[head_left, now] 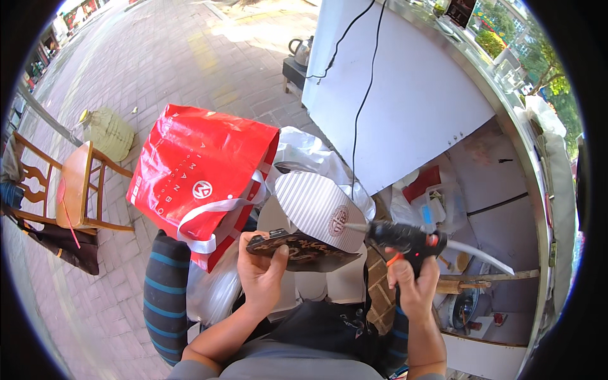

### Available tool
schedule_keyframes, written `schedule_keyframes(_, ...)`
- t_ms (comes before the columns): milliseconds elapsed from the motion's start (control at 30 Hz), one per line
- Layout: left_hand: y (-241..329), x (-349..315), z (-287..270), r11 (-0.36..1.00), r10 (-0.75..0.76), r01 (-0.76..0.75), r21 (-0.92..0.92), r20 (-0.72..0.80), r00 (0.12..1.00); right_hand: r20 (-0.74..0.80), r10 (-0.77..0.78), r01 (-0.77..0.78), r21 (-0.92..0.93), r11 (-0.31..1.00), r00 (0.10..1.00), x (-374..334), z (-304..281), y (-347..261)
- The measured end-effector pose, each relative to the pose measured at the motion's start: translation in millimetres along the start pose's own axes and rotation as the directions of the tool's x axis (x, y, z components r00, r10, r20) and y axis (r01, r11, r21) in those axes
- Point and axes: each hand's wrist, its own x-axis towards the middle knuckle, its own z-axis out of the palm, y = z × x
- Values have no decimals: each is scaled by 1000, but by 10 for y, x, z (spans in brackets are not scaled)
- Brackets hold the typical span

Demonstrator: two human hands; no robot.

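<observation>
My left hand pinches the left edge of a dark printed cardboard piece with gold lettering, thumb on top. From it rises a rounded flap, striped grey and white, with a round maroon emblem near its right side. My right hand is wrapped round the handle of a black hot glue gun with an orange trigger. A whitish glue stick sticks out of its back. The gun's nozzle points left at the flap's right edge; whether it touches I cannot tell. Pale cardboard pieces lie below, on my lap.
A red shopping bag with white handles stands at the left, beside clear plastic bags. A wooden chair and a pale sack are farther left. A black cord hangs before the white counter panel. Cluttered shelves are at right.
</observation>
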Motion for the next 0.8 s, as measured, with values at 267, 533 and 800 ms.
schedule_keyframes(267,20,172,-28,1000,-8,8,-19,-5,1000,-336,-126,210,226,951,933,536,-641,-256)
schedule_keyframes(533,144,312,49,996,35,-44,75,113,993,-636,-222,64,-261,963,739,1562,-2537,-1014)
schedule_keyframes(800,-185,448,850,980,54,-32,-198,108,993,-683,-222,-179,-465,867,696,2105,-2659,-1118)
